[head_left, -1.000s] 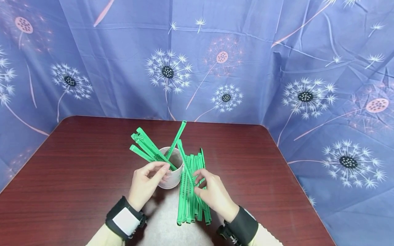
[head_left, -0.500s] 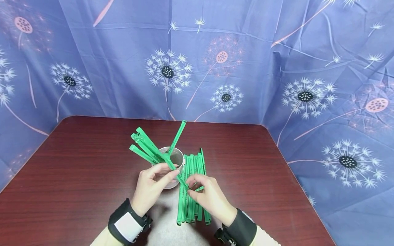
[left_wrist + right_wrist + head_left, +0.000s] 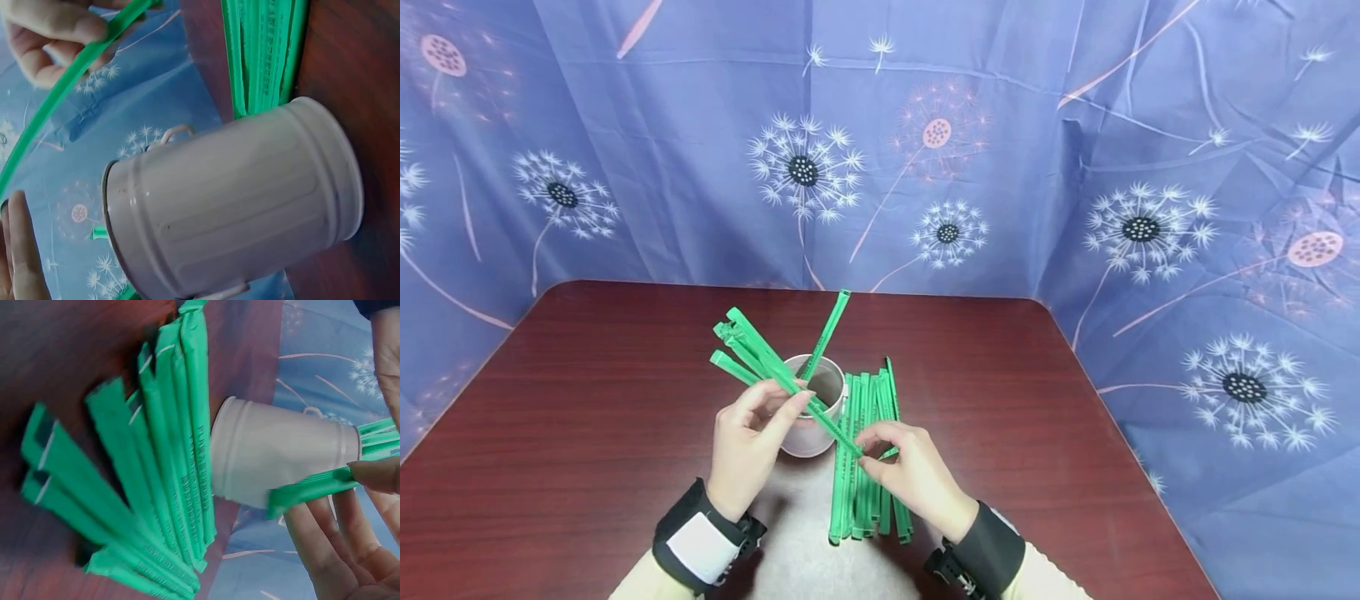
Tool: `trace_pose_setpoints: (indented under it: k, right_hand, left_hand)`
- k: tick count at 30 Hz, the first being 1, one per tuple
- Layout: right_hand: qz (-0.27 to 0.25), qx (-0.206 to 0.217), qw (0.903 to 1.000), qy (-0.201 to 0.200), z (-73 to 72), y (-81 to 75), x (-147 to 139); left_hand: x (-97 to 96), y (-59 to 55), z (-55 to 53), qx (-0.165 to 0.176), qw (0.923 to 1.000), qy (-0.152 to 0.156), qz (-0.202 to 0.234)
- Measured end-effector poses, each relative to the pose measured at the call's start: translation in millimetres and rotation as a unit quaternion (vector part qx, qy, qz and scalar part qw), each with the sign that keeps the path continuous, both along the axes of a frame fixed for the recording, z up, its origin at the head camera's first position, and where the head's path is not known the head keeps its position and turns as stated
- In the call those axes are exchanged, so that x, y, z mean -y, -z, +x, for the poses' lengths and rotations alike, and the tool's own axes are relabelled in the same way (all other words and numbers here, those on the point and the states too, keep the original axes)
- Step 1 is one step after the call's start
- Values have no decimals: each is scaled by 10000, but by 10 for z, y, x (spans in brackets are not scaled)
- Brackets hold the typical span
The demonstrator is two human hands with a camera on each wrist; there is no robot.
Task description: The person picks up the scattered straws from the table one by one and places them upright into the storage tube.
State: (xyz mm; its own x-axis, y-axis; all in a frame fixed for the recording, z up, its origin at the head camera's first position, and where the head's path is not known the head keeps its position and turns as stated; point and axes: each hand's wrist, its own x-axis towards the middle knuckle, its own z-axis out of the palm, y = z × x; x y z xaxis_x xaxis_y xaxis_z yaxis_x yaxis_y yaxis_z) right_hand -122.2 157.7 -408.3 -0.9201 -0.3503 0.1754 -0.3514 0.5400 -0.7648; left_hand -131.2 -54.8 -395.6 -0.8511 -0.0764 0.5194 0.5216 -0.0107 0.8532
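Observation:
My left hand [image 3: 747,450] pinches the upper part of a slim green stick packet [image 3: 835,432] between thumb and index finger, over the rim of a small pale pail [image 3: 807,439]. With thumb and fingers, my right hand [image 3: 917,475] grips the packet's lower end, so it slants between both hands. In the right wrist view, the packet's end [image 3: 287,497] juts past the right thumb. Several green packets lean out of the pail, most of them to the left. Beside it lies a pile of similar printed packets [image 3: 854,492], partly covered by the right hand.
Side handles [image 3: 179,130] show on the pail in the left wrist view. A dark red wooden table [image 3: 587,400] carries a greyish patch [image 3: 820,567] in front of the pail. Blue cloth with dandelion prints [image 3: 700,167] hangs behind and to the right.
The right hand has lifted a packet off the pile and brought it leftward toward the pail. The left hand, earlier beside the pail without that packet, now pinches its upper part.

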Motion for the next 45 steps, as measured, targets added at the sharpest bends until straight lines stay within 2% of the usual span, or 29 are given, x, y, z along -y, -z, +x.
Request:
trace_pose_setpoints:
  k: [5,8,12,15,18,25,30,36,38,41,45]
  right_hand:
    - [353,4,9992,178,-87,89,-94]
    - [677,158,9967,419,-157,179,-188]
    - [1169,574,9886,762,-220,307,-323]
    - [1535,816,9801,959,-244,373,-398]
    - [1719,951,9742,1108,-256,400,-432]
    - [1905,1137,9666,1287,-274,407,-445]
    - [1900,1251,9640,1374,-280,390,-452]
    - [1647,1512,9627,1525,-268,367,-468]
    - [1614,1547,9621,1564,-265,363,-473]
    - [1672,1535,9605,1612,-268,363,-474]
    - [1839,1490,9570,1676,-274,359,-467]
  left_hand:
    - [87,-59,-63,-277,9979,-80,581]
    - [151,-97,-92,-392,9924,-220,1144]
    - [237,-103,-105,-670,9799,-495,1812]
    - [293,-86,-114,-889,9679,-513,2295]
    - [330,-79,-128,-945,9590,-560,2611]
    - [360,-95,-150,-677,9560,-963,2687]
    - [381,-106,-161,-744,9491,-1049,2876]
    - [453,-140,-205,-820,9388,-1186,3129]
    - [472,-140,-220,-877,9383,-1195,3125]
    - [472,-109,-230,-918,9428,-1173,2983]
    - [450,-28,-238,-709,9570,-1318,2484]
